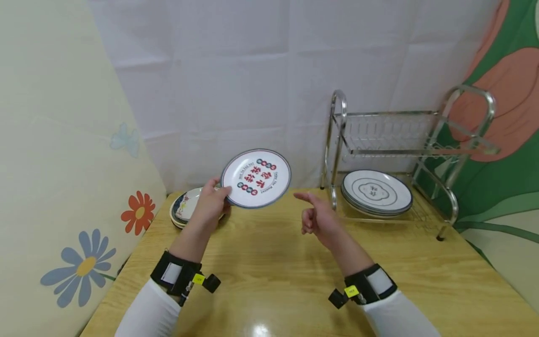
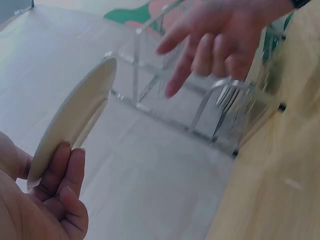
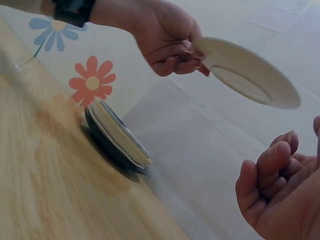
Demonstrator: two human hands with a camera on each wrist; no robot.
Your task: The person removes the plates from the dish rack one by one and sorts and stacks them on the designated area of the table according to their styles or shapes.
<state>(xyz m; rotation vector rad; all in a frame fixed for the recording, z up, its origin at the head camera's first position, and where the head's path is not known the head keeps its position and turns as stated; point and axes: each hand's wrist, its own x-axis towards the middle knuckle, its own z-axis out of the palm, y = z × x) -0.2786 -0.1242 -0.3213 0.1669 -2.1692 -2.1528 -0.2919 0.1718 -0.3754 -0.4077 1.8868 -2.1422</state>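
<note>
My left hand [image 1: 209,202] pinches the left edge of a white plate [image 1: 258,179] with a dark rim and red and blue-green print, thumb on the face and fingers beneath. The plate is raised above the table and tilted, printed face toward me. In the right wrist view its pale underside [image 3: 250,75] shows. My right hand [image 1: 321,221] is apart from the plate, to its right, holding nothing, with the index finger extended and the other fingers bent. Behind my left hand sits a stack of plates [image 1: 182,209], partly hidden by that hand.
A two-tier metal dish rack [image 1: 393,152] stands at the back right of the wooden table [image 1: 261,262]. On its lower tier lies a stack of white plates [image 1: 396,192] with dark rims. White cloth [image 1: 236,70] hangs behind, and a flowered wall panel [image 1: 63,154] flanks the left.
</note>
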